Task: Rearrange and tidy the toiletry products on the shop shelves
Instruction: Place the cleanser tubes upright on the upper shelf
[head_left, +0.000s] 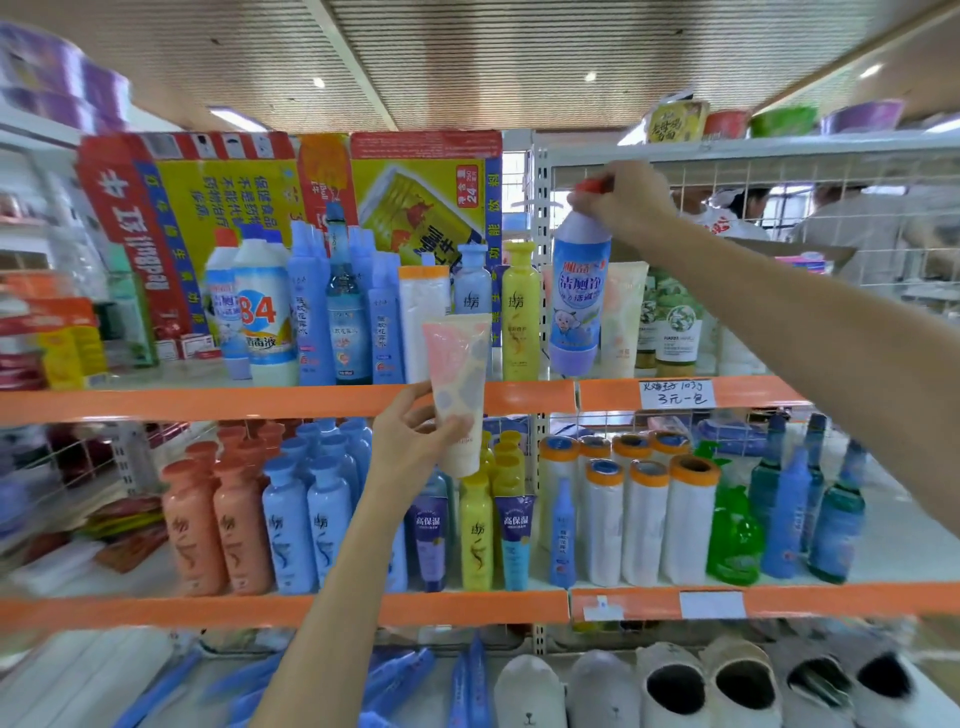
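Note:
My left hand (415, 441) grips a pastel tube (460, 384) with pink and lilac patches, cap end down, held in front of the orange edge of the upper shelf (260, 402). My right hand (626, 200) is closed around the red-capped neck of a blue toilet-cleaner bottle (579, 301), which hangs tilted just above the upper shelf, beside a yellow shampoo bottle (521, 312). A matching pastel tube (621, 322) stands right behind the blue bottle.
The upper shelf holds a bleach bottle (265, 312), blue boxes, a flattened drinks carton (291, 197) and green jars (675, 327). The lower shelf (311, 608) carries orange, blue and yellow bottles, white rolls (644, 525) and green dispensers. Slippers (675, 686) lie below. People stand behind the wire grid (810, 208).

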